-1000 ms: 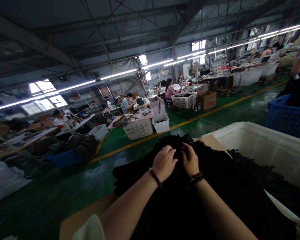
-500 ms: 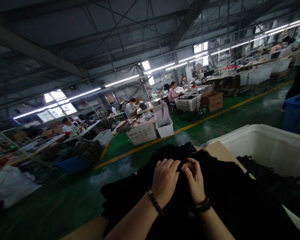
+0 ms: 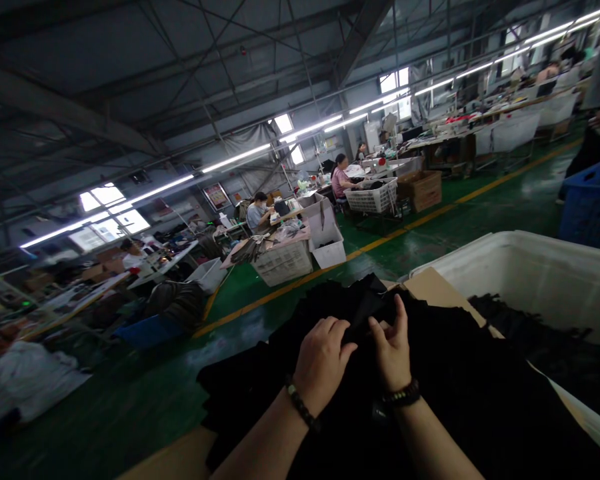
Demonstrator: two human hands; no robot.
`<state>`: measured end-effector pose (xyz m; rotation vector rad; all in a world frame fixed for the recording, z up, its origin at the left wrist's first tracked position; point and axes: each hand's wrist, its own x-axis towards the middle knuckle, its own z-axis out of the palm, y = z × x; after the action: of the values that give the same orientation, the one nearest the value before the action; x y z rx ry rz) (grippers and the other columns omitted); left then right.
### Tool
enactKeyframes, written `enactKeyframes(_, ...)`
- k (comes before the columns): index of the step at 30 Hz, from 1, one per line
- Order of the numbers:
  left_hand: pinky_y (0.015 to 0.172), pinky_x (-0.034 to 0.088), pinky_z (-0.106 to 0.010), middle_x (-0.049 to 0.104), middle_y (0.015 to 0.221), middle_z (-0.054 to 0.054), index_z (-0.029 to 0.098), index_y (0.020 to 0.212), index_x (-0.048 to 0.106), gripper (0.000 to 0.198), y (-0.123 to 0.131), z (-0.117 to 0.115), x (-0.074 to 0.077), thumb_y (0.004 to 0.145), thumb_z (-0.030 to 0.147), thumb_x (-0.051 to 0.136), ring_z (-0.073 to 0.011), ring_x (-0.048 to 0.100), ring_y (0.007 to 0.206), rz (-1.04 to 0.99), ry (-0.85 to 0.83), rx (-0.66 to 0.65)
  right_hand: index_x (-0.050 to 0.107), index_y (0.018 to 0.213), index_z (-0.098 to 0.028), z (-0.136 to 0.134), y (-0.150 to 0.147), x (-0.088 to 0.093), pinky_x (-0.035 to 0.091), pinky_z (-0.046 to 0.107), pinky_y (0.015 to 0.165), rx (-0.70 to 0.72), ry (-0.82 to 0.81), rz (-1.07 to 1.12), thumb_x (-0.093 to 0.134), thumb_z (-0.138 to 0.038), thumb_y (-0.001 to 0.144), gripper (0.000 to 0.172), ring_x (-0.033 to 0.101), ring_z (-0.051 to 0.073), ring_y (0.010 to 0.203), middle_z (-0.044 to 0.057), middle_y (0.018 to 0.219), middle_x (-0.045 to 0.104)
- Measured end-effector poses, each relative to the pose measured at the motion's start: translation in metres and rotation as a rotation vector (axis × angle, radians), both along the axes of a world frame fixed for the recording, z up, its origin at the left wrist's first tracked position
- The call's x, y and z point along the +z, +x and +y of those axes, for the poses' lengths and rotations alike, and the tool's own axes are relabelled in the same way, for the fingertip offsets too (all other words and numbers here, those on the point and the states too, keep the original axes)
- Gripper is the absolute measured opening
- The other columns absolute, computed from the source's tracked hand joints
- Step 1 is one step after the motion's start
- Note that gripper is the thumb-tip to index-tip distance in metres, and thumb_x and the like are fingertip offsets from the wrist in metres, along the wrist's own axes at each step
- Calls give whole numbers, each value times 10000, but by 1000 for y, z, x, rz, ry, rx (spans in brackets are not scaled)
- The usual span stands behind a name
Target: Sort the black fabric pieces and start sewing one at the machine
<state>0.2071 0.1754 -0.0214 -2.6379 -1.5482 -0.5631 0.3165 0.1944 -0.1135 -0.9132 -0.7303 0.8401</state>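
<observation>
A big heap of black fabric pieces (image 3: pixel 455 400) spreads out in front of me, with dark, ragged-looking edges. My left hand (image 3: pixel 323 363) is closed, its thumb and fingers pinching the edge of one black fabric piece (image 3: pixel 367 303) that rises slightly from the top of the heap. Just to the right, my right hand (image 3: pixel 394 350) is at the same piece, thumb and index finger spread apart; its other fingers are partly hidden. Dark beaded bracelets circle both wrists. The low light hides the separate layers of fabric.
Cardboard (image 3: pixel 437 293) shows under the heap. A white bin (image 3: pixel 520 267) with dark scraps stands at right, a blue crate (image 3: pixel 590 203) beyond it near a standing person. Across the green floor (image 3: pixel 230 340), people sit at sewing tables among baskets and boxes.
My hands have moved slightly apart. My right index finger and thumb have spread, and a flap of black fabric now shows raised between the hands. The view has shifted a little.
</observation>
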Motion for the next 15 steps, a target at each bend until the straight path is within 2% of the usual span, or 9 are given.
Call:
enactKeyframes(4,754,491,-323,602,878,-35,160,933,577,215,2,3,-1,742,62,580,-182,559,832,31,8,31,238,1341,-209,0,1,-3,368,222,446,-41,3,-25,499,-419,792,642,411,100,476,-48,621,451)
enactKeyframes(7,755,494,-322,617,883,-45,147,1008,551,270,2,6,-1,767,34,509,-171,576,807,10,36,66,270,1317,-208,2,1,-7,368,224,446,-61,5,-52,480,-397,801,589,425,104,496,-21,686,487)
enactKeyframes(10,728,498,-325,625,878,-49,145,1028,547,287,2,7,-2,765,39,506,-175,581,786,13,51,79,463,1153,-193,3,2,-10,381,238,477,-52,25,-95,510,-376,771,426,438,114,509,-19,657,499)
enactKeyframes(11,717,498,-324,628,871,-46,150,1015,556,278,2,7,-3,762,43,512,-177,579,783,20,58,63,537,1034,-188,4,2,-11,400,250,517,-42,35,-111,523,-374,754,337,464,124,545,-8,669,518)
enactKeyframes(13,711,493,-317,637,860,-36,163,977,578,259,1,6,-3,762,35,509,-174,572,783,23,82,-14,591,824,-181,4,3,-10,421,272,603,-16,51,-136,537,-372,732,219,506,147,632,12,708,555)
enactKeyframes(15,716,481,-315,650,857,-18,183,944,596,262,0,3,-3,770,17,492,-166,565,785,24,98,-128,592,769,-178,4,4,-10,426,280,631,11,57,-145,528,-376,739,211,517,155,657,13,708,572)
